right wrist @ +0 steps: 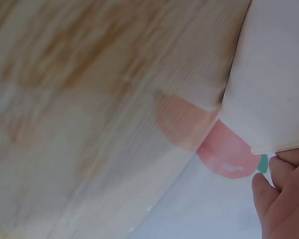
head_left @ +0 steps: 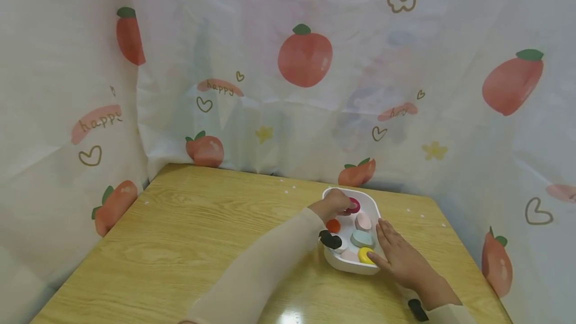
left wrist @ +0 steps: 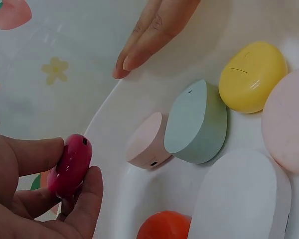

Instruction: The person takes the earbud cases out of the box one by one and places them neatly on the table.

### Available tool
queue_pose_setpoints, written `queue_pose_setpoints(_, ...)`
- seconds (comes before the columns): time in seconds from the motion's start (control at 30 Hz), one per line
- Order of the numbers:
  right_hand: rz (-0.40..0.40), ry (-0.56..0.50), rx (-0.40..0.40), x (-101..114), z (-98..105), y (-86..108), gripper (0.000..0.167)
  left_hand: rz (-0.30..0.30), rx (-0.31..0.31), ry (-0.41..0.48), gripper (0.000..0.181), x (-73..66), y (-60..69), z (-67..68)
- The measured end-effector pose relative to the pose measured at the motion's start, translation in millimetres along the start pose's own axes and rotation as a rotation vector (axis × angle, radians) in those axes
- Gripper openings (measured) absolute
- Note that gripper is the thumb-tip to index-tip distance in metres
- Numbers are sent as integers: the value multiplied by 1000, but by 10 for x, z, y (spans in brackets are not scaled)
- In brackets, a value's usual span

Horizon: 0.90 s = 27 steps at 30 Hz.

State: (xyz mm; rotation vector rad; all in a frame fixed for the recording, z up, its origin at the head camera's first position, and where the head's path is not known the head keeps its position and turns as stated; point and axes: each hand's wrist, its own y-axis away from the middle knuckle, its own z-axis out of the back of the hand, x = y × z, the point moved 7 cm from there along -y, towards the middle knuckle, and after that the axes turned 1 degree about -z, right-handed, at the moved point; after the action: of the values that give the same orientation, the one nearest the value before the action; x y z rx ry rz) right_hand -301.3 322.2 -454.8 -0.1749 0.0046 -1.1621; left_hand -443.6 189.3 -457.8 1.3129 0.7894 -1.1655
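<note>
My left hand (head_left: 332,204) is over the far left part of a white tray (head_left: 346,266). Its thumb and fingers pinch a glossy magenta earbud case (left wrist: 73,164), whose small port shows in the left wrist view. With fingers nearly straight, my right hand (head_left: 405,260) rests along the tray's right rim, its thumb near a yellow case (head_left: 365,255). Inside the tray lie a mint-green case (head_left: 362,238), a small pale pink case (head_left: 363,222), an orange-red piece (head_left: 333,225), a white case (left wrist: 239,199) and a larger pale pink one (left wrist: 291,124).
The tray stands on a wood-grain table (head_left: 202,234), toward its right side. A white cloth (head_left: 252,114) printed with peaches hangs behind and on both sides. Small white specks lie near the table's back edge.
</note>
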Motion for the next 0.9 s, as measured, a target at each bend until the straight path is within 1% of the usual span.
queue_pose_setpoints(0.13,5,3,-4,11,-3,-5,83,-21,13,53,11,-45,23,60)
queue_pose_setpoints(0.33,19,-12,-22,10,-1,1,81,-51,23,91,13,-93,23,191)
queue_pose_setpoints(0.47,27,-18,-23,-4,-7,-1,80,-77,51,140,13,-126,14,264)
queue_pose_setpoints(0.67,10,-27,-6,-15,-3,-15,81,-127,94,142,14,-204,5,364)
queue_pose_setpoints(0.7,6,-25,-2,-13,-1,-17,82,-130,99,138,15,-209,8,385)
queue_pose_setpoints(0.9,-3,-9,15,8,1,-9,84,-142,151,182,22,-194,-2,520)
